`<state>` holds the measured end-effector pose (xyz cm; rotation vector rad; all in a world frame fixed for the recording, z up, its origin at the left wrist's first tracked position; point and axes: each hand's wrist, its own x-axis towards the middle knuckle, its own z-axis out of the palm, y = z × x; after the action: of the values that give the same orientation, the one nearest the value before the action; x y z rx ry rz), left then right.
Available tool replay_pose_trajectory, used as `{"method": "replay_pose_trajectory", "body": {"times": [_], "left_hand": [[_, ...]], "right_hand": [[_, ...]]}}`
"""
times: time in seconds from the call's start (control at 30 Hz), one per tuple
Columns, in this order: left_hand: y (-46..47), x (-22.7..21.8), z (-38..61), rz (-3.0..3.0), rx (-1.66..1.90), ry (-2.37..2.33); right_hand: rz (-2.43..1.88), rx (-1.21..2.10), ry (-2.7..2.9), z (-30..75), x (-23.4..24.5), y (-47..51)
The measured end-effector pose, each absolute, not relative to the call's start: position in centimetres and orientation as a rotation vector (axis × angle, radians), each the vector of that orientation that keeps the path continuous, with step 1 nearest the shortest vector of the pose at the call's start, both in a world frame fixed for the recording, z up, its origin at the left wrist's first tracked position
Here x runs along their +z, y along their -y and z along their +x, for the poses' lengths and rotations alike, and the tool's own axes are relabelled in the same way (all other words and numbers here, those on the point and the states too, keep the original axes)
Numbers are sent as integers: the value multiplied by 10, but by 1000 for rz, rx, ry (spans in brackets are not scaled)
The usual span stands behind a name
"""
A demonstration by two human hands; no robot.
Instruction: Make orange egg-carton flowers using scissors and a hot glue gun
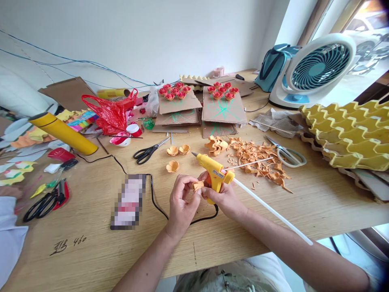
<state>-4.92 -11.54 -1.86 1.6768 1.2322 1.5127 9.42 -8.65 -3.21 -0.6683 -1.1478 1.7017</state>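
Note:
Between the fingertips of my left hand (184, 199) is a small orange cardboard flower (198, 185), cut like egg-carton cups. My right hand (226, 199) is wrapped round a yellow hot glue gun (212, 168), its nozzle pointing up and left, and its fingertips reach to the flower too. A long white glue stick (273, 211) sticks out of the gun's back over my right forearm. Just beyond my hands, several finished-looking orange cups (173, 166) lie on the wooden table (100, 259). Orange cardboard scraps (249, 154) are heaped to the right.
Black-handled scissors (148, 152) and white-handled scissors (290, 156) lie on the table. Red flowers (223, 90) stand on cardboard pieces (223, 109) at the back. Yellow egg trays (349, 134) and a fan (319, 69) are at right. The gun's black cord (153, 198) passes a blurred phone-like object (129, 202).

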Motion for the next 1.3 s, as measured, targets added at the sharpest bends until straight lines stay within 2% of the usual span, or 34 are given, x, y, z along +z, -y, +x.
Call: {"method": "replay_pose_trajectory", "body": {"times": [0.33, 0.63, 0.93, 1.3], "left_hand": [[115, -17, -50, 1788, 1519, -1263], [118, -2, -52, 2357, 1532, -1397], [121, 0, -62, 2321, 1480, -1224], [125, 7, -70, 2454, 1468, -1117]], "right_hand": [[-685, 1704, 1117, 96, -27, 86], [-635, 1746, 1099, 98, -25, 86], [-478, 1871, 961, 106, -23, 84], [-428, 2034, 1082, 114, -18, 81]]}}
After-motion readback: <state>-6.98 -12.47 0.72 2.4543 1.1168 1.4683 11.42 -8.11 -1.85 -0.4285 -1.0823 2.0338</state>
